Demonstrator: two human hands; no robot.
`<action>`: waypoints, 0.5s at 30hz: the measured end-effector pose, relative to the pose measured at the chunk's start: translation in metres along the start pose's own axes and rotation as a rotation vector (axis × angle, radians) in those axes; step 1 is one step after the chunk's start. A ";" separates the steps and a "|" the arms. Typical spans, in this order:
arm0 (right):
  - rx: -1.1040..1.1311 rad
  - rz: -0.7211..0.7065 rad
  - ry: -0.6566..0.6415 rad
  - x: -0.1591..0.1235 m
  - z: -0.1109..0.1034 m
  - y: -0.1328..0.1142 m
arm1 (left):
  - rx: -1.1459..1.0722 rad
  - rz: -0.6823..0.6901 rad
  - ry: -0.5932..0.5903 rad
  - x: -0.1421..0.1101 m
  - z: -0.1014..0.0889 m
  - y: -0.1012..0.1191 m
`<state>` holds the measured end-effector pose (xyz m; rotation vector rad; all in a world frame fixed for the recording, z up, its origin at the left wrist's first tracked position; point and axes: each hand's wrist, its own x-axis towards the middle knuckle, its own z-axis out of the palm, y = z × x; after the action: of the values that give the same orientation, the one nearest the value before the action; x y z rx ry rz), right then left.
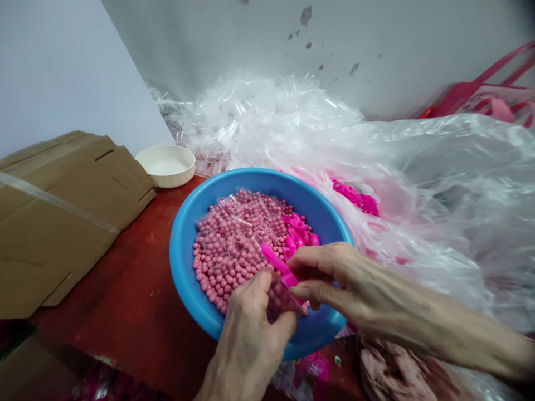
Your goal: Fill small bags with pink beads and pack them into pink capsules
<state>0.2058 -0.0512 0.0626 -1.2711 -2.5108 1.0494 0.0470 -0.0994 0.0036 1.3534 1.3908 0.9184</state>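
Holding a pink plastic piece (275, 259) clamped in right fingers (310, 292), jutting left beyond them; pinching a bead packet (279, 299) with left fingers (286, 327).

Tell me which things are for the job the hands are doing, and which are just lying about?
Seem to belong:
blue basin
pink beads
bead-filled clear container in the left hand
bright pink plastic piece in the right hand

Probably just lying about:
cardboard
cream bowl
pink bag
crumpled cloth
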 end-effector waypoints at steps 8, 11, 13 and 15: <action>0.505 0.080 0.177 0.009 0.014 -0.008 | 0.006 -0.011 0.077 -0.005 0.002 -0.009; 0.327 -0.086 0.388 0.002 0.027 -0.005 | -0.086 0.004 0.054 -0.006 0.000 -0.010; 0.138 -0.237 0.473 -0.004 0.032 0.000 | -0.181 0.012 0.012 -0.006 -0.001 -0.011; -0.038 -0.367 0.438 -0.009 0.032 0.006 | -0.265 0.009 -0.059 -0.005 -0.002 -0.011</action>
<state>0.2020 -0.0725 0.0366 -0.8767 -2.3022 0.5706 0.0414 -0.1054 -0.0059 1.1772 1.1731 1.0209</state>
